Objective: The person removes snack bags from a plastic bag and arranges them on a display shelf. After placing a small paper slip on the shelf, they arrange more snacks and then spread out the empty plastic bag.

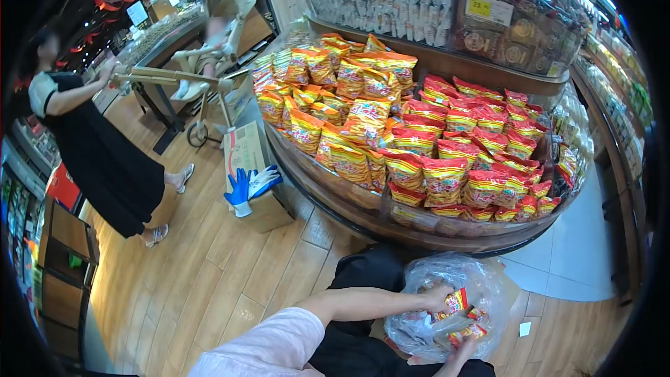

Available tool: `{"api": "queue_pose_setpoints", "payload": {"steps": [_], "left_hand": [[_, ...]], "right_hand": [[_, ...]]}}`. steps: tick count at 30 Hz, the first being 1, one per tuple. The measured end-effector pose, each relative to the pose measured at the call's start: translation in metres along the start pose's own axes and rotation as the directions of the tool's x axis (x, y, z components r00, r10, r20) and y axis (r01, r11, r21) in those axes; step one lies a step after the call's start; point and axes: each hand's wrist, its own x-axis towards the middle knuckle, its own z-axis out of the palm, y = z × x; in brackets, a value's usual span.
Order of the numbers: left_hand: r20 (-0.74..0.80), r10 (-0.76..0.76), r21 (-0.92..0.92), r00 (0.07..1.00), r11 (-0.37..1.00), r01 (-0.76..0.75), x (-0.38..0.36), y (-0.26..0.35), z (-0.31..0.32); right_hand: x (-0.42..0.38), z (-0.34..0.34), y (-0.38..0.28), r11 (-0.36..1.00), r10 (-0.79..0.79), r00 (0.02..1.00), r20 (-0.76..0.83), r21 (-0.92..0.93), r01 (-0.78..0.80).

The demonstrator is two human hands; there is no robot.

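Observation:
A clear plastic bag stands open at the lower right, in front of my knees, with red and yellow snack packets inside. My left hand reaches into it, its fingers closed on one of these packets. Lower in the bag opening, my right hand has its fingers round another snack packet. Just beyond the bag, a curved display bin holds red snack packets on its right side and orange snack packets on its left.
A cardboard box with blue and white gloves on it stands on the wooden floor left of the bin. At the far left, a person pushes a stroller with a child. A white paper piece lies right of the bag.

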Motion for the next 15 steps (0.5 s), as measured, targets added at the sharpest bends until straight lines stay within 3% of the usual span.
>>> {"api": "queue_pose_setpoints", "payload": {"steps": [2, 3, 5, 7, 9, 10, 12, 13, 14, 15], "left_hand": [[0.01, -0.022, -0.023, 1.0, 0.999, 0.023, 0.001, -0.004, 0.004], [0.028, -0.041, -0.036, 0.999, 0.998, 0.042, -0.001, -0.005, 0.006], [0.021, -0.027, -0.023, 0.999, 0.999, 0.028, -0.006, -0.004, 0.01], [0.002, -0.007, -0.003, 1.0, 1.0, 0.008, -0.015, 0.009, 0.004], [0.087, -0.098, -0.224, 0.991, 0.968, 0.116, -0.027, 0.021, 0.0], [0.096, -0.095, -0.224, 0.991, 0.968, 0.114, -0.028, 0.023, -0.001], [-0.053, -0.183, -0.127, 0.982, 0.976, 0.175, -0.027, 0.025, 0.004], [-0.178, -0.066, 0.05, 0.982, 0.996, 0.076, -0.018, 0.004, 0.017], [-0.251, 0.0, 0.048, 0.968, 0.999, 0.012, 0.022, -0.067, 0.066], [-0.227, 0.141, 0.373, 0.964, 0.927, -0.048, 0.017, -0.054, 0.053]], "right_hand": [[-0.078, 0.022, -0.009, 0.925, -0.034, 0.991, 0.126, 0.379, -0.016], [-0.099, 0.032, -0.018, 0.926, -0.03, 0.992, 0.125, 0.376, -0.019], [-0.123, 0.045, -0.033, 0.808, -0.033, 0.944, 0.328, 0.565, -0.168], [-0.115, 0.047, -0.032, 0.849, -0.105, 0.927, 0.359, 0.518, -0.104], [-0.111, 0.054, -0.033, 0.915, -0.18, 0.9, 0.398, 0.404, 0.004], [-0.118, 0.065, -0.042, 0.932, -0.17, 0.91, 0.378, 0.362, 0.023], [-0.122, 0.079, -0.044, 0.937, -0.222, 0.924, 0.312, 0.33, 0.113], [-0.128, 0.085, -0.051, 0.952, -0.195, 0.937, 0.291, 0.287, 0.109], [-0.117, 0.082, -0.041, 0.962, -0.217, 0.921, 0.324, 0.233, 0.145], [-0.111, 0.078, -0.035, 0.973, -0.18, 0.941, 0.287, 0.192, 0.128]]}}
